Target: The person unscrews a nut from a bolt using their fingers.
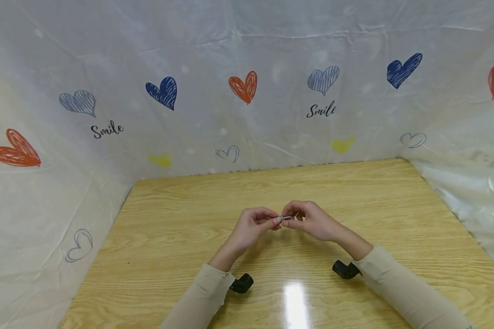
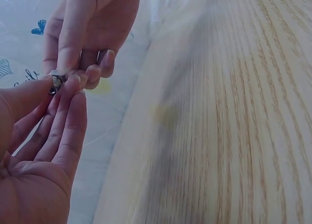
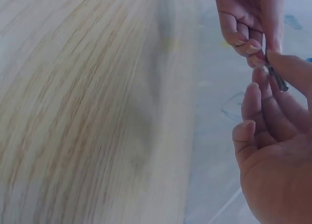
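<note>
A small silver metal bolt [image 1: 287, 218] is held between both hands above the wooden table. My left hand [image 1: 249, 228] pinches its left end between thumb and fingertips. From the other side, my right hand [image 1: 316, 222] grips the right end with thumb and index finger. In the left wrist view, the bolt [image 2: 56, 82] shows a ridged end and a hex-shaped nut between the fingertips. Its darker cylindrical end [image 3: 279, 81] sticks out under the right thumb in the right wrist view. Fingers hide the rest, and the two hands' fingertips nearly meet.
The light wood table [image 1: 181, 219] reaches back to a white curtain [image 1: 197, 128] printed with hearts and "Smile". That curtain also lines the left and right sides. Black curved pieces [image 1: 242, 283] stick out by both cuffs. A bright reflection lies on the tabletop near the front.
</note>
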Available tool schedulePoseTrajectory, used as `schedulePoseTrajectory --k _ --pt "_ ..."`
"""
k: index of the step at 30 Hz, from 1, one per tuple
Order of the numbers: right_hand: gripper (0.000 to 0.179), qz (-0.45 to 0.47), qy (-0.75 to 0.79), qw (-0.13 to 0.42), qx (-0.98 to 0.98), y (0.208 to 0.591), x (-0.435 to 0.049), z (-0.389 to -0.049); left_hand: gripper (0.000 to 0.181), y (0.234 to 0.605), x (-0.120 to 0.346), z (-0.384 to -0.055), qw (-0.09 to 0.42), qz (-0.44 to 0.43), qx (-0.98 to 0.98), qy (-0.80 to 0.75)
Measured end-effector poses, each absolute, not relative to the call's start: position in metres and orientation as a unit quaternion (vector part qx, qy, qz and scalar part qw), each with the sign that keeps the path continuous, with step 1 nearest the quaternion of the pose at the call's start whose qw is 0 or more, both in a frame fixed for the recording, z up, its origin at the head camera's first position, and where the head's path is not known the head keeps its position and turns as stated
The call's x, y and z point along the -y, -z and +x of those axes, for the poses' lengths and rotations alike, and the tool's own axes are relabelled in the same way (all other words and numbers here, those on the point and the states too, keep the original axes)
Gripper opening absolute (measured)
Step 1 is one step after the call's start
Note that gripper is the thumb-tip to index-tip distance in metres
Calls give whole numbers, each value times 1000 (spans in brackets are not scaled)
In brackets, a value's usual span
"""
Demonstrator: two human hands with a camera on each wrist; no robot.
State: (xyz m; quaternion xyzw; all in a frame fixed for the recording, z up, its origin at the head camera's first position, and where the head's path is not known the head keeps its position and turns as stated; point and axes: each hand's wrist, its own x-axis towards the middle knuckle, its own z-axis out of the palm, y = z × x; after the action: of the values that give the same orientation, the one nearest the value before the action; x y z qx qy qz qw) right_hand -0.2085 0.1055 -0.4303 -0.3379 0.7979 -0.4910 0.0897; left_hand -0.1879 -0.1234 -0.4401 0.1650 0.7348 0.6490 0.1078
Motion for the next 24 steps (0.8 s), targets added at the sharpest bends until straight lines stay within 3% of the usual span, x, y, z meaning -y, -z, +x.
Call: schedulePoseTrajectory --k 7,24 --pt "24 -309 496 103 -805 424 -108 -209 16 439 124 -188 105 157 -732 -655" --pt "29 -296 490 126 -810 428 -108 -211 17 441 121 -191 112 166 -742 -640"
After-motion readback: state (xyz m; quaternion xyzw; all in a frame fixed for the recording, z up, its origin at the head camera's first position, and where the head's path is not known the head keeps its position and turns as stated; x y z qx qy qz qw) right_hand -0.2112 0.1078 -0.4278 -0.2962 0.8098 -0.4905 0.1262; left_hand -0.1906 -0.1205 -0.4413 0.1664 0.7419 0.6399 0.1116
